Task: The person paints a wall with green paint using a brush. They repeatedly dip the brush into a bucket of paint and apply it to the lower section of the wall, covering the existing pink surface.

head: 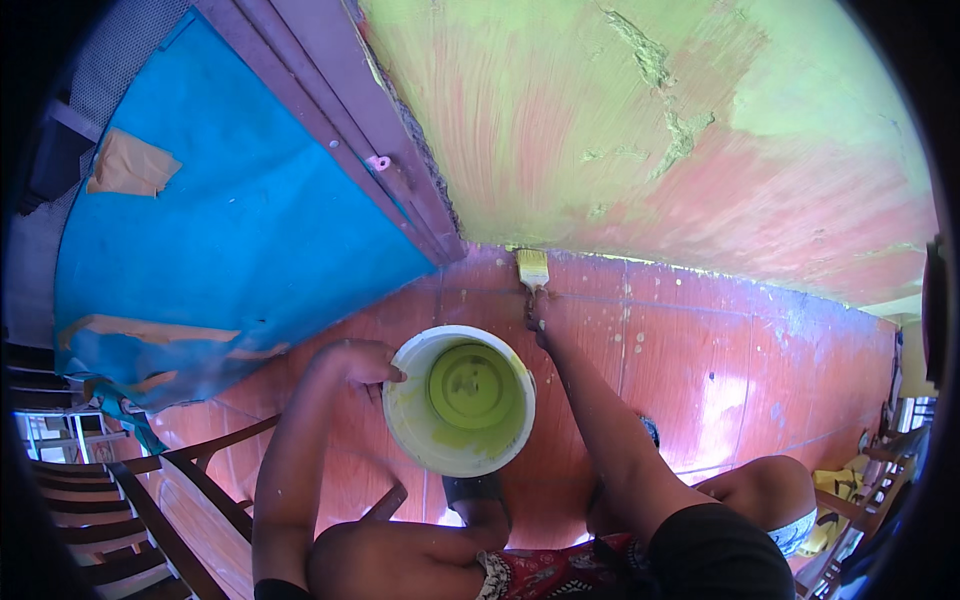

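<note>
My left hand grips the rim of a white plastic bucket, tilted so that I look into it. Light green paint coats the bottom and streaks the inner wall. In my right hand is a flat paintbrush, its bristles loaded with pale yellow-green paint. The bristle tips lie close to the foot of the wall, where it meets the floor; whether they touch it cannot be told. Green paint covers the wall unevenly, with pink showing through brush streaks and rough plaster patches.
Left of the wall stands a purple frame beside a large blue sheet with brown tape on it. Reddish floor tiles bear paint spots. Wooden chairs stand at lower left, and wooden furniture at lower right.
</note>
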Demonstrator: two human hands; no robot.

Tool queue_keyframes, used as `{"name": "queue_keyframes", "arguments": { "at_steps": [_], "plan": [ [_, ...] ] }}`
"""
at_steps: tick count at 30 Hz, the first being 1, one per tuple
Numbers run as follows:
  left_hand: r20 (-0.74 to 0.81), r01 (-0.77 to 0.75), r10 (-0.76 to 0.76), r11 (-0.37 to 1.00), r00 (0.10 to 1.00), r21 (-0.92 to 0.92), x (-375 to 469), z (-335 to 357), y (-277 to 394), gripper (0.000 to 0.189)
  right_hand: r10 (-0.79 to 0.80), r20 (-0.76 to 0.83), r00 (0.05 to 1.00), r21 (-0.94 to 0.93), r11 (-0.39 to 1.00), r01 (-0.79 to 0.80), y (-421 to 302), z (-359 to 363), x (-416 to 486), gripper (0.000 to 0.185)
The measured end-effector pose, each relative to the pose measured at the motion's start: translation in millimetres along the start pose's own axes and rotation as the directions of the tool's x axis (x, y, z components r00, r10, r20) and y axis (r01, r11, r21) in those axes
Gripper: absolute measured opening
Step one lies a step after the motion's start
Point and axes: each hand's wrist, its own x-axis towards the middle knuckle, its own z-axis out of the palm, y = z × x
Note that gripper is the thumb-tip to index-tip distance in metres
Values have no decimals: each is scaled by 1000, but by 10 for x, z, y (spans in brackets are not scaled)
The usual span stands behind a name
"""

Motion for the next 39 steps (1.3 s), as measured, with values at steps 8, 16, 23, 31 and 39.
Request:
{"name": "queue_keyframes", "arguments": {
  "at_steps": [8,16,23,31,39],
  "plan": [
    [40,-27,27,1000,999,-1,-62,-24,48,36,-134,28,991,39,990,133,-61,-91,53,19],
    [19,-35,36,998,999,-44,-95,-1,51,37,-286,4,958,-77,955,285,66,-115,182,16],
    [20,-24,25,999,999,-45,-83,3,76,36,-137,102,985,-97,984,146,8,16,218,17],
    [14,-14,14,999,1000,-34,-72,2,36,37,-81,-5,997,-190,979,78,74,242,220,18],
    [4,-41,41,999,999,-22,-61,12,21,36,-371,-28,928,-346,875,339,370,281,460,21]
  ]
}}
